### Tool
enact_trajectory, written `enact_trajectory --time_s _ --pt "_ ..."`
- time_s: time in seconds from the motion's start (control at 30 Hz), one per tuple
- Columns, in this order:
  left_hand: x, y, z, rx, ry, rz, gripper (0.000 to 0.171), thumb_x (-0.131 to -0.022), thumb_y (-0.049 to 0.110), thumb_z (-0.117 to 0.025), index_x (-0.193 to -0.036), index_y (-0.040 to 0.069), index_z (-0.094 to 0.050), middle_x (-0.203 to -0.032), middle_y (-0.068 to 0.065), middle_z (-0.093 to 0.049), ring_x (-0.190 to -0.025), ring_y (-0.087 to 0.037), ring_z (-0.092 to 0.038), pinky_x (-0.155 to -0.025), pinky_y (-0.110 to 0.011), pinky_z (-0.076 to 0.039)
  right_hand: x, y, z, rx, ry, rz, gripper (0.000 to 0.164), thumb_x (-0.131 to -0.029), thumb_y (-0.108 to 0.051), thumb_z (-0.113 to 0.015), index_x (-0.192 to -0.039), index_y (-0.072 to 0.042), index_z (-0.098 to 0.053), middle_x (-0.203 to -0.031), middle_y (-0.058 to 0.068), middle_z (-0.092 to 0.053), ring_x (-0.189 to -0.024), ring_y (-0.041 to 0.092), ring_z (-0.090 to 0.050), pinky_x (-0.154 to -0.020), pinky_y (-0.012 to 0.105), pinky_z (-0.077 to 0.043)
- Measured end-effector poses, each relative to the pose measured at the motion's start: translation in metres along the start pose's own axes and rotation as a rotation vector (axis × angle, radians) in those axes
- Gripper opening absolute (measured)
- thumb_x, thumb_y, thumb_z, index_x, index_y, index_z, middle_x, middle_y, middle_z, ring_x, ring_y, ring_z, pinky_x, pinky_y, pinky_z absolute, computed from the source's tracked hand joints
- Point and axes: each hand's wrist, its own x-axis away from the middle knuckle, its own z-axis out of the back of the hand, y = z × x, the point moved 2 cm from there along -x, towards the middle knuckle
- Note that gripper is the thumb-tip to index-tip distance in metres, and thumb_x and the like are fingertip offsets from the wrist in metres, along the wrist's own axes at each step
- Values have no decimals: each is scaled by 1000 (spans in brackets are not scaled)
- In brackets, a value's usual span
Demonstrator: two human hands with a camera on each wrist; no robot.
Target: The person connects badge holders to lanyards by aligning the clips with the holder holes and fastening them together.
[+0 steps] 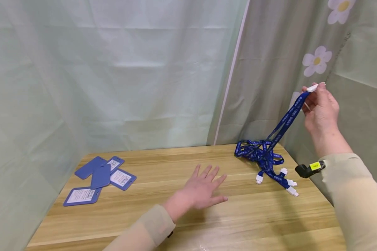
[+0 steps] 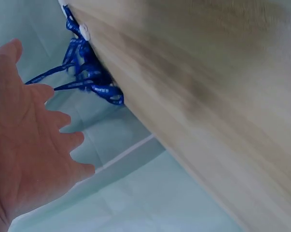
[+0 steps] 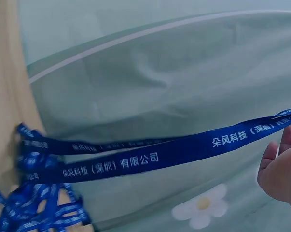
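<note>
My right hand (image 1: 322, 108), raised at the right, pinches the white clip (image 1: 312, 88) of a blue lanyard (image 1: 289, 116). Its strap runs taut down to a tangled heap of blue lanyards (image 1: 257, 153) at the table's back right; white printed characters show along it in the right wrist view. Several white clips (image 1: 291, 183) stick out from the heap's front. My left hand (image 1: 202, 188) hovers over the middle of the table, palm down with fingers spread, holding nothing. In the left wrist view, the left palm (image 2: 34, 140) and the heap appear apart.
Several blue card holders (image 1: 100, 176) lie overlapping on the left of the wooden table (image 1: 163, 223), some showing white printed cards. Pale green curtains (image 1: 144, 69) hang behind the table and at both sides, with white flowers (image 1: 317, 61) on the right part.
</note>
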Motion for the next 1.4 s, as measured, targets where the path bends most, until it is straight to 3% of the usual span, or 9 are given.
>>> enact_trajectory --time_s 0.13,0.33,0.43,0.57,0.67,0.8,0.9,1.07,1.4 --pt "2 -9 4 -6 7 22 80 -98 78 -22 -165 34 -15 -172 -4 -7 -157 -31 -7 -122 -62 2 -2 -4 -10 -12 -11 -2 27 -100 -23 -68 -113 1 -69 -89 15 -75 -87 24 -73 -74 30 -52" --pt "18 -28 -6 23 11 53 83 -97 80 -17 -165 32 -19 -171 -5 -9 -156 -31 -9 -122 -62 0 11 28 7 334 -119 -51 33 -99 -32 -67 -116 -4 -74 -108 4 -73 -96 15 -70 -79 22 -52" --pt "30 -42 -13 49 2 69 83 -97 79 -18 -165 31 -21 -171 -5 -9 -156 -31 -9 -122 -63 1 24 56 22 712 -192 -66 40 -100 -42 -64 -123 -10 -72 -121 -2 -71 -103 8 -67 -86 21 -50" --pt "45 -61 -24 68 -7 104 79 -100 74 -27 -165 28 -23 -171 -7 -10 -156 -33 -8 -121 -64 2 47 101 40 1308 -408 -45 54 -100 -54 -58 -134 -13 -67 -128 4 -69 -116 18 -64 -100 40 -49" --pt "54 -72 -28 84 -13 126 78 -101 71 -32 -164 25 -26 -170 -10 -13 -155 -36 -11 -120 -65 2 67 145 52 1604 -662 111 45 -99 -48 -65 -126 -12 -73 -115 5 -74 -104 27 -66 -95 53 -50" --pt "63 -80 -32 105 -20 138 77 -102 68 -36 -163 22 -30 -169 -13 -16 -154 -39 -15 -120 -66 1 96 203 63 1890 -929 384 33 -93 -42 -76 -112 -16 -79 -100 -3 -76 -92 25 -65 -93 52 -48" --pt "68 -84 -38 119 -22 144 76 -103 67 -37 -163 20 -31 -169 -15 -17 -153 -41 -17 -119 -67 1 115 239 65 1972 -1030 454 36 -89 -46 -79 -106 -14 -79 -99 -1 -76 -95 27 -65 -99 53 -46" --pt "73 -89 -48 140 -12 158 77 -102 67 -37 -162 18 -33 -168 -18 -20 -152 -44 -20 -119 -68 -2 135 275 57 1945 -1069 463 36 -86 -52 -79 -97 -18 -76 -94 -3 -73 -96 25 -63 -104 51 -43" --pt "85 -99 -55 163 4 192 77 -102 67 -39 -161 17 -36 -167 -19 -23 -151 -45 -23 -118 -70 -5 144 278 59 1988 -1046 241 51 -86 -56 -76 -126 -25 -72 -145 9 -58 -144 43 -37 -113 76 -17"
